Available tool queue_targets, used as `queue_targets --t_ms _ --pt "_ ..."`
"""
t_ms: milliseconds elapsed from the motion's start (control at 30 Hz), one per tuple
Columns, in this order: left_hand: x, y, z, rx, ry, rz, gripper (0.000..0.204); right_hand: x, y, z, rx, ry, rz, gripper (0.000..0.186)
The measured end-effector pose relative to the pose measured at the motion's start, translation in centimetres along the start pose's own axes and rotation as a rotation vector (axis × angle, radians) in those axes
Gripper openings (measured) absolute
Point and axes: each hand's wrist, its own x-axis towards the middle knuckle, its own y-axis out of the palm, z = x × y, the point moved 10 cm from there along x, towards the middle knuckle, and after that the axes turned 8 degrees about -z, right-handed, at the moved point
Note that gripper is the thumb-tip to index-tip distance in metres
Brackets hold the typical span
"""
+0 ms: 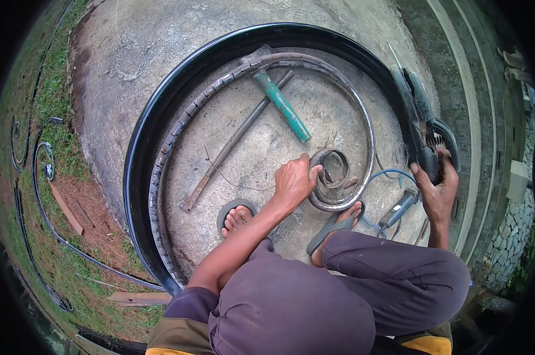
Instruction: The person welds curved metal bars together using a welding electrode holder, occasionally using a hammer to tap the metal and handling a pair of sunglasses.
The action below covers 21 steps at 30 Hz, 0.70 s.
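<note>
A slotted metal bar [369,127] bent into a big scroll lies on the concrete, its inner end curled into a small coil [345,168]. My left hand [296,182] is closed at the coil's left side, thumb over its edge; the fingertips are hidden. At the right, my right hand [439,188] is wrapped round the lower end of a long black object [420,112] with a toothed part; its exact kind is unclear. A green-handled tool [285,109] lies inside the scroll, across a metal rod [235,145].
A large black hoop [138,148] surrounds the scroll on its left and far sides. A grey cylindrical power tool [400,207] and a blue cable [391,171] lie near my right hand. My sandalled feet [236,218] stand inside the ring. Planks [66,208] and curved bars lie on the grass.
</note>
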Motion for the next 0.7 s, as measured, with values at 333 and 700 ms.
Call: queue_targets --t_ms 333,700 --pt "-4.9 -17.5 0.6 0.201 -0.096 -0.361 0.016 -4.7 15.1 0.5 0.493 0.027 0.546 0.048" --pt "-11.8 -26.1 3.2 0.640 -0.339 -0.770 0.024 -8.3 23.4 8.8 0.616 -0.239 0.760 0.047"
